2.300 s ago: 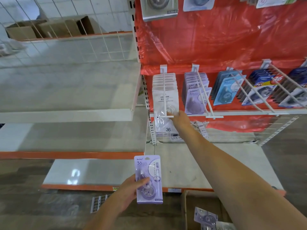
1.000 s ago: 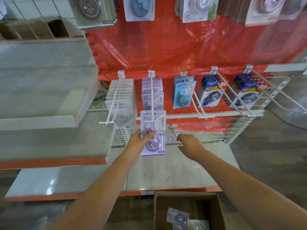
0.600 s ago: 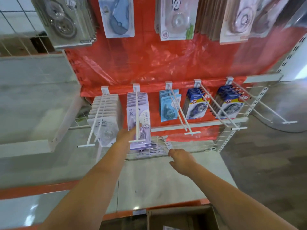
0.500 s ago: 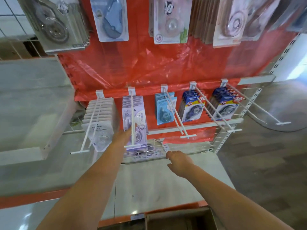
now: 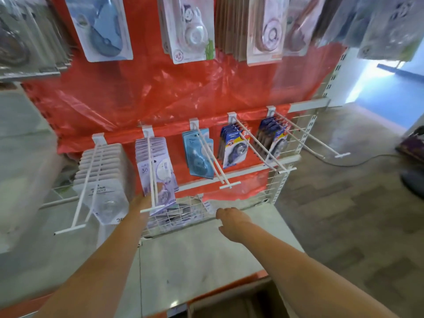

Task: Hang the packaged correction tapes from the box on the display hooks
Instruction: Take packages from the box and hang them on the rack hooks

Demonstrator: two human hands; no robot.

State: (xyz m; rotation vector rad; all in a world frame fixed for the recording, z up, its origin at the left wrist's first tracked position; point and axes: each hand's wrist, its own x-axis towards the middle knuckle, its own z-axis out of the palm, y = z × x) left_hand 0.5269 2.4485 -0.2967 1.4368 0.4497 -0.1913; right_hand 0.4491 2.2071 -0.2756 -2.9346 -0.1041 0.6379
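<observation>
Against the red backing sheet (image 5: pixel 183 92), the left hand (image 5: pixel 141 203) grips the purple correction tape pack (image 5: pixel 160 191) on its hook (image 5: pixel 152 175); slide it far back squarely, while the right hand (image 5: pixel 231 220) hangs relaxed, holding nothing.

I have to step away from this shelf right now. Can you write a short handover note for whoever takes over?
Left hand: at the front of the purple packs' hook, against the front purple pack; blur hides whether the fingers grip it.
Right hand: holds nothing, fingers loosely curled, over the shelf near the wire basket.
Done: that pack is on the hook, near its front end.
Left: slide it back against the row, then take more packs from the box at the bottom edge; its contents are out of view.
</observation>
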